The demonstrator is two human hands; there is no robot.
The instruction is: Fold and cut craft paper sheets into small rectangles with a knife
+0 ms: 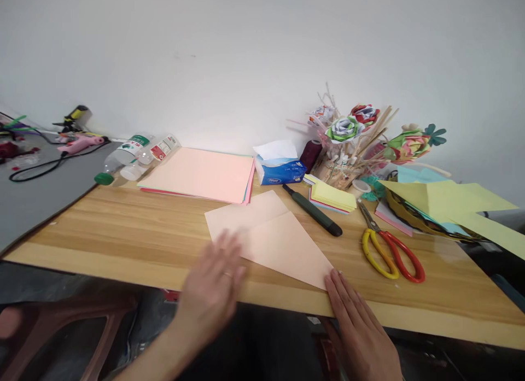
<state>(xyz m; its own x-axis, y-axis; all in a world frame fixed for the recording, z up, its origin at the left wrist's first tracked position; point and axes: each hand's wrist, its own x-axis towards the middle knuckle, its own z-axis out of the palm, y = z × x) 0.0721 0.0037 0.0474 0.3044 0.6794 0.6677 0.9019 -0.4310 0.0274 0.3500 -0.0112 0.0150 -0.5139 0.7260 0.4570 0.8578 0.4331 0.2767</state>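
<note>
A: Where is the folded pink paper [273, 236]?

B: It lies flat on the bench [123, 228], right between the two hands. The left hand [213, 285] is flat and open, fingers spread, pressing on the near left edge of the paper. It looks a bit blurry. The right hand [361, 332] is flat and open too, with its fingertips touching the paper's near right corner. Neither hand grips anything

A: How would the paper feel?

B: I think it is very light and thin. It bends easily and could slide on the smooth wood, so press it flat with the palm. To lift it, pinch a corner or an edge

A: What else is near?

B: Just past the right hand lie the scissors [389, 250] and a dark knife [314, 210]. A stack of pink sheets [199, 174] sits further back, beyond the left hand
</note>
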